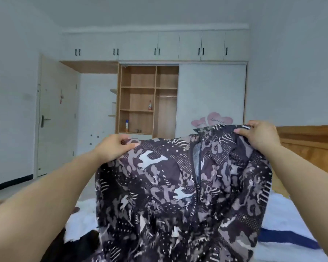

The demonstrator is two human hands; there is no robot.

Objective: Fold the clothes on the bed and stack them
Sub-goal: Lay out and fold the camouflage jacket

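A dark camouflage-patterned jacket (169,195) with a front zipper hangs in the air in front of me, held up by its shoulders. My left hand (114,146) pinches the left shoulder and my right hand (259,135) grips the right shoulder near the collar. The jacket's lower part drops out of the frame and hides much of the bed (284,220), which has a white cover with a blue stripe. A dark piece of clothing (83,244) lies on the bed at the lower left, partly hidden by my arm.
A wooden headboard (311,146) stands at the right. Across the room is a wardrobe (146,99) with open shelves holding bottles, a white sliding door with heart stickers, and a closed room door (55,116) on the left.
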